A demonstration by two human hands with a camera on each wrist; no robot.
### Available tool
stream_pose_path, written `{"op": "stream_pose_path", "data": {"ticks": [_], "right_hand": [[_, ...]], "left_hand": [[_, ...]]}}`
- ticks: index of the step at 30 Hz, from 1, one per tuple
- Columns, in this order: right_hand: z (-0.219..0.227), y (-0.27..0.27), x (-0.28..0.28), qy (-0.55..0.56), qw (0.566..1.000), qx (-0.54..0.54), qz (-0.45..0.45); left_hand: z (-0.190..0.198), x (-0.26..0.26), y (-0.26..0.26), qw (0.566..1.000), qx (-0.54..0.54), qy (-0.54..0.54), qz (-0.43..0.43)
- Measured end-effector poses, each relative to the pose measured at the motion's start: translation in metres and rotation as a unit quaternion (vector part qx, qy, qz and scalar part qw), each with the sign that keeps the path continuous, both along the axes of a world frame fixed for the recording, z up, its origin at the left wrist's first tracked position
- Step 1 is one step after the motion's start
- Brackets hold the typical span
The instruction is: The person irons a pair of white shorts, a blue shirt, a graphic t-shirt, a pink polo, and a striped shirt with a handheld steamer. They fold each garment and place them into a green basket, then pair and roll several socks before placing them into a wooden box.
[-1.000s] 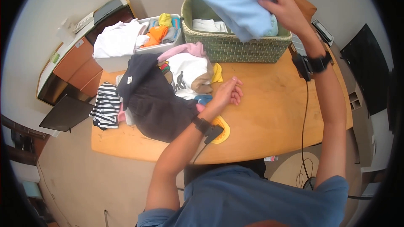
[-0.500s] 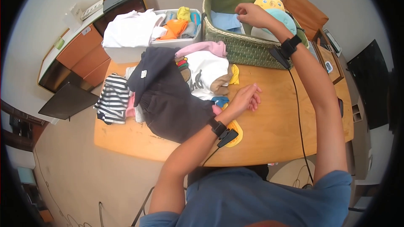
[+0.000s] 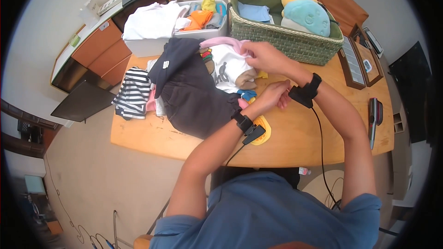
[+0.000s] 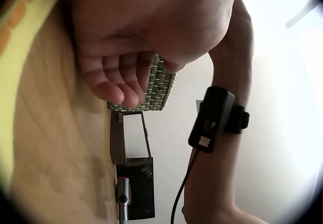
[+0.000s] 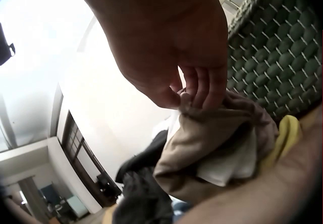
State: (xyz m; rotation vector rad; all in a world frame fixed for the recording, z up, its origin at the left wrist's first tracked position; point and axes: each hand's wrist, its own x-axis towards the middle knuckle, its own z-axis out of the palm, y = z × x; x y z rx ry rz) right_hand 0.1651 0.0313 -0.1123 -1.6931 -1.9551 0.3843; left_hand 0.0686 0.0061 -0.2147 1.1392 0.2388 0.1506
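The right hand [image 3: 267, 58] is over the upper right of the clothes pile. In the right wrist view its thumb and fingertips pinch brown cloth [image 5: 202, 138], part of the white and brown shirt [image 3: 224, 68]. The left hand [image 3: 275, 97] hangs loosely curled and holds nothing, low over the table, right of the pile; the left wrist view shows its relaxed fingers [image 4: 128, 90]. Dark trousers or a similar dark garment [image 3: 198, 94] lie left of the shirt, a pink cloth [image 3: 221, 42] above it. A yellow item [image 3: 262, 131] is partly hidden by the left forearm.
The green woven basket [image 3: 286, 40] at the back holds folded cloth [image 3: 254, 12] and a plush toy [image 3: 307, 16]. Left of it, a white bin [image 3: 147, 46] holds small clothes. Striped cloth [image 3: 133, 92] lies at the table's left; a grey and red device [image 3: 373, 120] at the right.
The right hand let go of the light blue cloth, which is in the basket, and moved down and left to the pile, where it pinches the shirt. The left hand stays loosely curled.
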Motion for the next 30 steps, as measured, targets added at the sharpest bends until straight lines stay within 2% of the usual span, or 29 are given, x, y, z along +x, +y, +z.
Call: {"op": "stream_pose_path", "data": {"ticks": [2,4,8,9,11,13,16,18,19,22,23,26,27,30], "right_hand": [[0.040,-0.009,-0.004,0.154,0.986,-0.052,-0.022],[0.072,-0.024,0.000,0.283,0.959,0.024,-0.013],[0.137,-0.075,0.011,0.317,0.940,0.106,-0.068],[0.139,-0.084,0.018,0.380,0.915,0.126,-0.050],[0.148,-0.107,0.029,0.411,0.898,0.146,-0.064],[0.144,-0.122,0.035,0.429,0.882,0.175,-0.087],[0.116,-0.152,0.058,0.298,0.932,0.049,-0.200],[0.064,-0.162,0.086,0.278,0.941,0.001,-0.194],[0.044,-0.170,0.095,0.235,0.946,-0.064,-0.215],[0.016,-0.194,0.084,0.189,0.968,-0.101,-0.130],[0.012,-0.196,0.080,0.121,0.980,-0.106,-0.114],[-0.001,-0.200,0.068,0.142,0.985,-0.088,-0.032],[-0.003,-0.204,0.060,0.126,0.991,-0.040,-0.035],[-0.033,-0.197,0.068,0.003,0.998,-0.006,-0.066]], "left_hand": [[0.000,0.000,0.000,1.000,-0.001,0.012,-0.006],[-0.004,0.001,0.000,1.000,0.010,0.002,-0.004],[-0.006,-0.001,-0.001,0.998,0.055,0.010,-0.033],[-0.023,0.005,0.006,0.996,0.072,0.015,-0.053],[-0.072,0.021,0.025,0.989,0.108,0.025,-0.094],[-0.087,0.018,0.032,0.986,0.119,0.031,-0.111],[-0.072,-0.002,0.029,0.989,0.105,0.042,-0.100],[-0.057,-0.014,0.020,0.992,0.084,0.048,-0.086],[-0.049,-0.018,0.015,0.993,0.070,0.048,-0.077],[-0.020,-0.031,0.003,0.998,0.011,0.040,-0.045],[-0.012,-0.031,0.001,0.999,-0.014,0.036,-0.031],[0.007,-0.034,-0.004,0.996,-0.081,0.025,-0.002],[0.012,-0.035,-0.005,0.994,-0.104,0.019,0.008],[0.021,-0.043,-0.013,0.984,-0.168,0.011,0.050]]}}
